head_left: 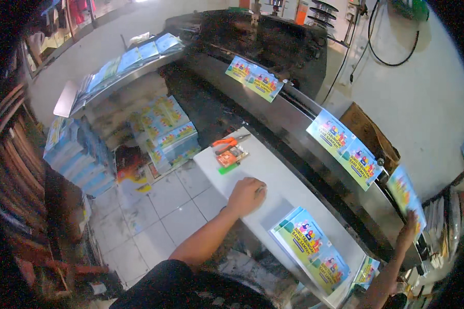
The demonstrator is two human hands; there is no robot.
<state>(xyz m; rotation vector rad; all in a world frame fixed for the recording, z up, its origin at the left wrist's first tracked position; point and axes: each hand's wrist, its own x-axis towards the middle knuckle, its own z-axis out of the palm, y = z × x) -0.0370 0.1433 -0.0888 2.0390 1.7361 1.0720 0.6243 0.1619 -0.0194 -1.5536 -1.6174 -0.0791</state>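
My left hand (246,195) rests palm down, fingers curled, on the white table (273,167), holding nothing. To its right a small stack of colourful printed sheets (310,248) lies on the table. My right hand (408,230) reaches out to the far right and touches the lower edge of a printed sheet (407,193) lying on the grey metal conveyor (294,121). Two more printed sheets (344,148) (254,78) lie further up the conveyor. Whether my right hand grips the sheet is unclear.
Orange-handled scissors (228,142), a small packet and a green marker (228,168) lie at the table's far end. Stacks of printed sheets (165,131) stand on the tiled floor, and more (69,152) at the left. A cardboard box (368,131) sits beyond the conveyor.
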